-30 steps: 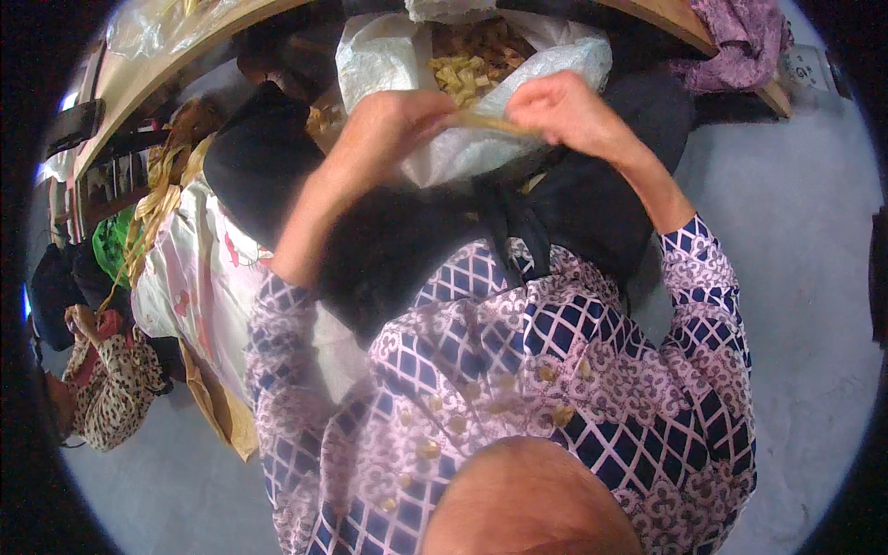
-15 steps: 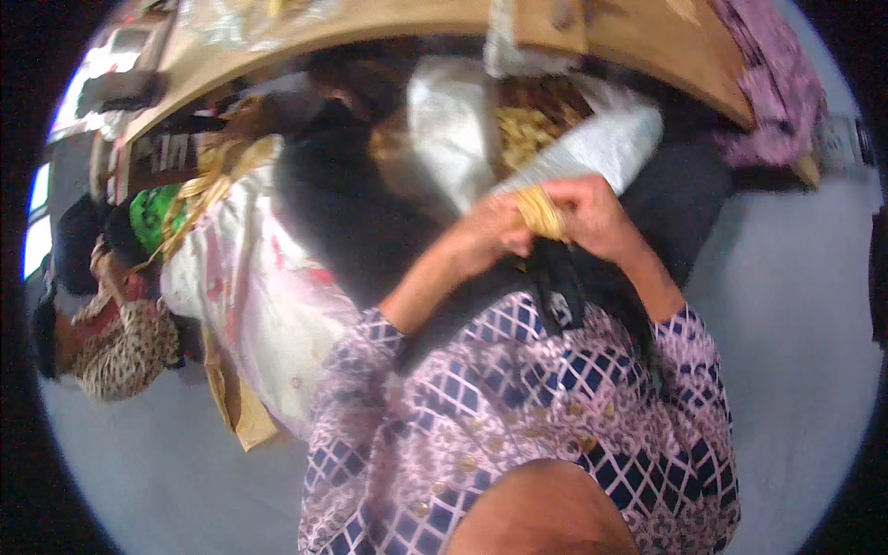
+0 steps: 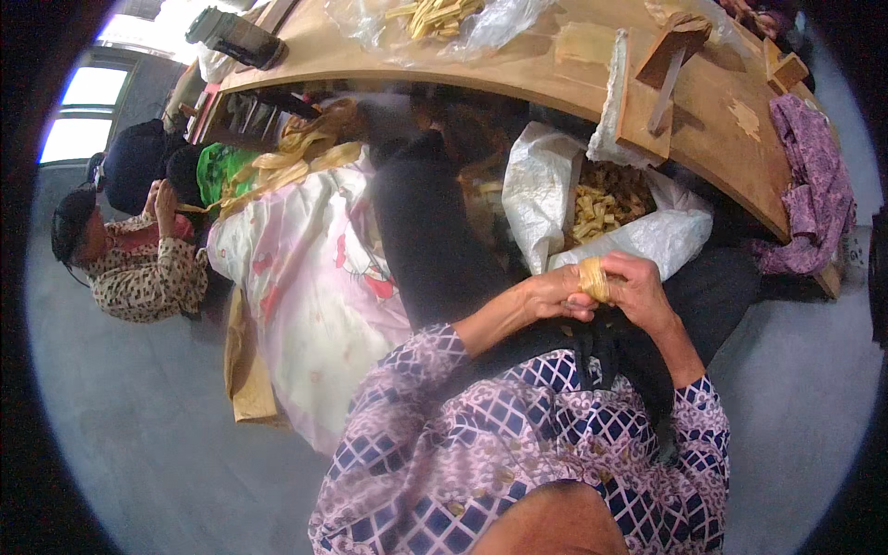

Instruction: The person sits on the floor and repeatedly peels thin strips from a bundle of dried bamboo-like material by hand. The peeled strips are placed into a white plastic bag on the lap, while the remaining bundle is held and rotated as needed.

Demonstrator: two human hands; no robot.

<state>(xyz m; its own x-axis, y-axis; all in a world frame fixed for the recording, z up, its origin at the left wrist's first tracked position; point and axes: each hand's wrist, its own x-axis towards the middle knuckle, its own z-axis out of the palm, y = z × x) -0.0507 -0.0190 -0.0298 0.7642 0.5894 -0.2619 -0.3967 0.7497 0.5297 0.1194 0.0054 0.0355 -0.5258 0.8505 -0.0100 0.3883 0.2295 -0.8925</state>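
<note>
Above my lap, both hands meet around a small bundle of pale yellow strip [image 3: 593,280], wound or folded on itself. My left hand [image 3: 555,291] grips its left side, fingers curled. My right hand [image 3: 638,289] closes over the right side, with part of the strip hidden under its fingers. Just beyond the hands stands an open white sack [image 3: 539,194], its rim folded outward. Short yellow folded pieces [image 3: 599,211] lie inside it. Long yellow strips [image 3: 287,168] rest on a white cloth with pink prints [image 3: 319,287], to the left of my legs.
A curved wooden table [image 3: 518,76] spans the far side, bearing a wooden stand [image 3: 647,111], a jar [image 3: 239,39] and yellow pieces on plastic [image 3: 435,17]. Purple patterned cloth [image 3: 812,176] hangs at its right end. Another person [image 3: 148,273] sits at the left, hands raised.
The whole view has shifted, so my hands and the sack appear lower and further right, and more of the table shows. Both hands still hold the yellow strip bundle.
</note>
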